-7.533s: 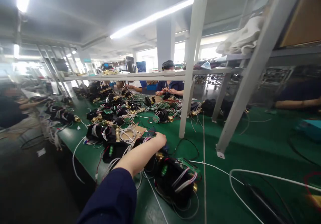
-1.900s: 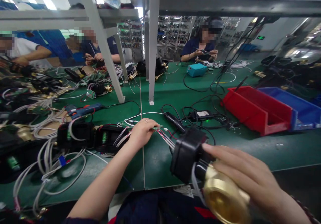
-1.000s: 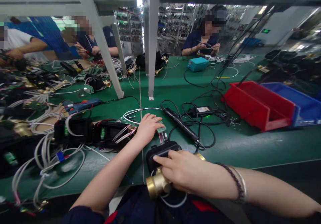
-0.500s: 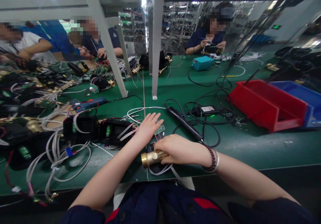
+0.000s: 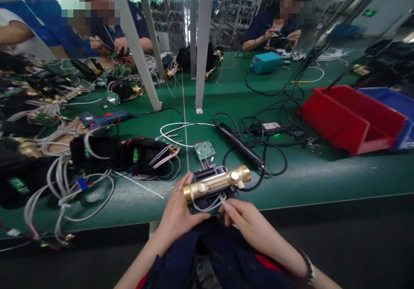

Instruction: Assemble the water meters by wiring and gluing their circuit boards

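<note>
Brass meter point(image 5: 216, 183) lies at the near edge of the green bench point(image 5: 323, 172), its black housing underneath. Left hand point(image 5: 178, 209) is cupped around its left end, fingers curled on the fitting. Right hand point(image 5: 243, 218) pinches a white wire point(image 5: 211, 205) hanging under it. Small green board point(image 5: 205, 149) sits just behind, soldering iron point(image 5: 241, 146) to its right.

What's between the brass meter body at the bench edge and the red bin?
In the head view, the black pen-shaped tool and its looped black cables lie between the brass meter body and the red bin; otherwise bare green mat.
</note>
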{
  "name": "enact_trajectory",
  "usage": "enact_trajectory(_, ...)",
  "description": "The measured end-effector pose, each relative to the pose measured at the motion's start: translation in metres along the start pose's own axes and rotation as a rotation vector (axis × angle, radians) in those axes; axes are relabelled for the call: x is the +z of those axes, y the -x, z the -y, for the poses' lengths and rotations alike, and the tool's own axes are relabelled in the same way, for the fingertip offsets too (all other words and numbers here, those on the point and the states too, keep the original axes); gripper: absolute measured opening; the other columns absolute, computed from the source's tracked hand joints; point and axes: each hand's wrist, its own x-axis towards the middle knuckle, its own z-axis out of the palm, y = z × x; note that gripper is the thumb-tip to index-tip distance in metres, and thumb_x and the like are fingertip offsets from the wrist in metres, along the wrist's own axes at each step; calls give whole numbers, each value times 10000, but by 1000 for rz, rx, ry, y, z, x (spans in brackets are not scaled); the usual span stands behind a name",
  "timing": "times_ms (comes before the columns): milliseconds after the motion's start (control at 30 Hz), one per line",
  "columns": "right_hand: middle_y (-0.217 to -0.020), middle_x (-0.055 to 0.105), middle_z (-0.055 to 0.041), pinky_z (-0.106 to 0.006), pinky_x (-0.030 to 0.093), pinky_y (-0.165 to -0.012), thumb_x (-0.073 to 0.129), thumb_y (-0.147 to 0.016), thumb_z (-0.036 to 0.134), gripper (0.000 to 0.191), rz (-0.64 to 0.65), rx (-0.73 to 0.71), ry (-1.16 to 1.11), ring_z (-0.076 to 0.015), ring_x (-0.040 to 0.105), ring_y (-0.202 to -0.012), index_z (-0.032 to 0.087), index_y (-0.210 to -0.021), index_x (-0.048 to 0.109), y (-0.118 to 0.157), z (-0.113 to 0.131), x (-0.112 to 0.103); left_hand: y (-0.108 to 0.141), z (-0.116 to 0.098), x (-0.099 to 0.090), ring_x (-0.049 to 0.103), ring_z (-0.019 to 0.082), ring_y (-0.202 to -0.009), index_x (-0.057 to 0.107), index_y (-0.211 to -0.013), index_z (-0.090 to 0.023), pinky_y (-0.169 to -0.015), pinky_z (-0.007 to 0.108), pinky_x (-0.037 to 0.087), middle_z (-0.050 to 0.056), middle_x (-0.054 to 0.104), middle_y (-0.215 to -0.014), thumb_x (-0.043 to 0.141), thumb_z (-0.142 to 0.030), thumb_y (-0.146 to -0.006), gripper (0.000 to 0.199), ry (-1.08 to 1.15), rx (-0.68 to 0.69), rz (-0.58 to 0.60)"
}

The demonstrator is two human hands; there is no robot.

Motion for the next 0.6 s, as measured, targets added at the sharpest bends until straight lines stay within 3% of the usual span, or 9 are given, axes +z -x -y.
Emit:
enact_trajectory(67,-522,503,10,-245,400,-511,283,-919,512,477,-36,59,-145,-134,496,-492,167,-748,566,-6,-1,9,-9,-5,5,365,312,-1286,344,-1362,-187,-1062,499,364,163,359,-1396,842,-280,-546,961,46,-3,14)
enact_trajectory(200,-477,401,48,-220,301,-398,316,-865,624,527,-34,99,-272,-97,365,-398,166,-732,543,-13,1,22,-18,-10,6,464,278,-1203,491,-1234,-222,-1018,453,422,126,432,-1335,805,-291,-597,714,106,29,-36)
enact_trajectory(400,-455,402,52,-204,267,-368,315,-862,634,516,-70,111,-328,-78,348,-360,185,-671,483,-19,6,38,-16,-8,5,493,269,-1169,516,-1193,-225,-1001,428,444,103,463,-1300,786,-278,-619,637,110,77,-61)
enact_trajectory(533,-414,375,72,-200,247,-354,354,-827,636,488,19,194,-386,-75,310,-328,189,-677,482,-15,4,36,-15,-5,6,487,264,-1176,523,-1178,-214,-1016,421,433,102,476,-1291,785,-313,-638,608,104,92,-61)
enact_trajectory(600,-430,394,66,-199,269,-375,403,-810,603,457,-1,231,-381,-77,330,-355,179,-677,510,-9,2,32,-15,-5,6,482,266,-1182,530,-1172,-212,-1011,413,439,100,473,-1298,802,-311,-616,627,88,80,-60)
